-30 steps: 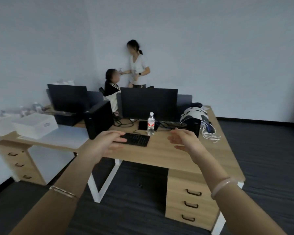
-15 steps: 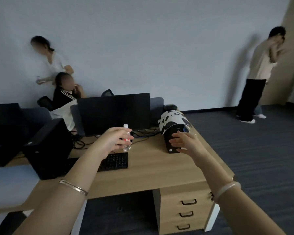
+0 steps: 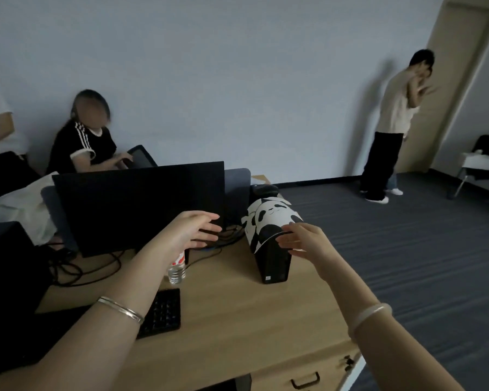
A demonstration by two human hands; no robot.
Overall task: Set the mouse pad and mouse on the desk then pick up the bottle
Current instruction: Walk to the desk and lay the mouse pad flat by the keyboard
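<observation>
A black-and-white panda mouse pad [image 3: 267,220] lies draped over the top of a black box-shaped computer case [image 3: 271,259] on the wooden desk [image 3: 237,314]. My right hand [image 3: 301,241] is open, fingertips at the pad's near edge. My left hand [image 3: 191,230] hovers open, just left of the pad, holding nothing. A clear water bottle [image 3: 177,268] with a red label stands on the desk, partly hidden under my left wrist. A dark rounded object [image 3: 266,189] that may be the mouse sits behind the pad.
A dark monitor [image 3: 139,207] stands behind the bottle, cables [image 3: 76,266] trailing left. A black keyboard [image 3: 160,313] lies under my left forearm. Drawers [image 3: 305,376] sit below the desk edge. A seated person [image 3: 85,136] is behind the desk; another person [image 3: 393,122] stands by the door.
The view has come closer to the desk and turned right. Both hands have moved forward to the panda mouse pad; my left hand has passed over the bottle.
</observation>
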